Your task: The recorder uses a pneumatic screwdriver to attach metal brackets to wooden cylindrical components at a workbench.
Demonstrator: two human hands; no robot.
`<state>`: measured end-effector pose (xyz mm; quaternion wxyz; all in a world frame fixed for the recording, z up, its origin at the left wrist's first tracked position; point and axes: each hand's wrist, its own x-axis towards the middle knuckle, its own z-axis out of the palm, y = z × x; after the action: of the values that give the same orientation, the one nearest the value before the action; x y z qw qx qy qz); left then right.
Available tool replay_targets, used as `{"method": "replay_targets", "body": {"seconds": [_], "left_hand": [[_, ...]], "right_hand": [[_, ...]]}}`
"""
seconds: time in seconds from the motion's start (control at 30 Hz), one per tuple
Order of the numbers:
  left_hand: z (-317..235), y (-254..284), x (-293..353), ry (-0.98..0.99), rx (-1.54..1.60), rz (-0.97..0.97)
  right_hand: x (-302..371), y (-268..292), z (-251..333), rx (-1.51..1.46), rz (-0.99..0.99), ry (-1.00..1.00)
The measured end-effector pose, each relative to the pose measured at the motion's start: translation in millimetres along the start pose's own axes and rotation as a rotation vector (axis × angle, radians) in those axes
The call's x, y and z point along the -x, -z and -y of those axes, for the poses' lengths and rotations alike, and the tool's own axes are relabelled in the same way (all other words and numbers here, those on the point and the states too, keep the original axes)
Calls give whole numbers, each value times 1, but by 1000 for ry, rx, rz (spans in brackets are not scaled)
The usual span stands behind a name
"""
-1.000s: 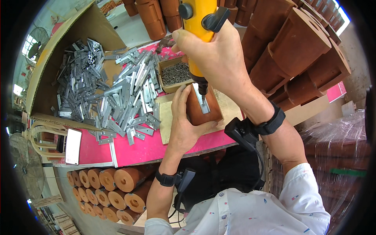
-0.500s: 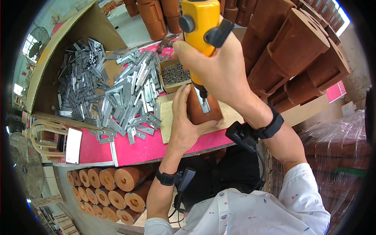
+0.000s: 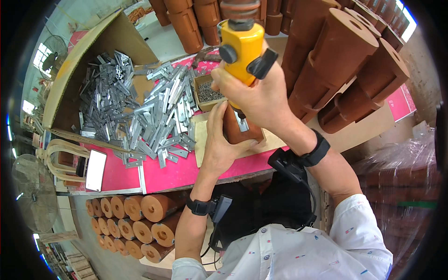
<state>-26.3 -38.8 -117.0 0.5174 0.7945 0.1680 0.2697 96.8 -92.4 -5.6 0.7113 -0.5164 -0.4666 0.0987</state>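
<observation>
My right hand (image 3: pixel 265 98) is wrapped round a yellow power screwdriver (image 3: pixel 239 53) that points down. Its dark tip meets a silver metal strip (image 3: pixel 243 124) lying on the top face of a reddish-brown block (image 3: pixel 233 132); the exact contact is too small to make out. My left hand (image 3: pixel 219 144) grips that block, fingers along its left side and thumb across its near edge. Under the block lies a pale board (image 3: pixel 201 156). Just beyond my left fingers, a small open box (image 3: pixel 199 104) holds many screws (image 3: pixel 209 91).
Loose metal strips (image 3: pixel 158 112) cover the pink tabletop (image 3: pixel 186 169), spilling from a cardboard box (image 3: pixel 63 105). A phone (image 3: pixel 95 170) leans on a wooden stand at left. Brown columns (image 3: pixel 343 46) stand at right and behind; brown cylinders (image 3: pixel 158 207) are stacked below the table.
The view has shifted slightly, showing more of the screwdriver's top end. The screwdriver and my right hand sit a little lower in the picture; my left hand keeps its grip on the block.
</observation>
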Motion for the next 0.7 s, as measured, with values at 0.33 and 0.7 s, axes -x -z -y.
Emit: {"method": "replay_targets", "body": {"seconds": [0.33,0.7], "left_hand": [[-1,23,3,62,-19,70],[-76,-9,-64,-22,-840,654]], "right_hand": [[-3,24,19,-15,-39,136],[30,79,41,37,38,-20]]}}
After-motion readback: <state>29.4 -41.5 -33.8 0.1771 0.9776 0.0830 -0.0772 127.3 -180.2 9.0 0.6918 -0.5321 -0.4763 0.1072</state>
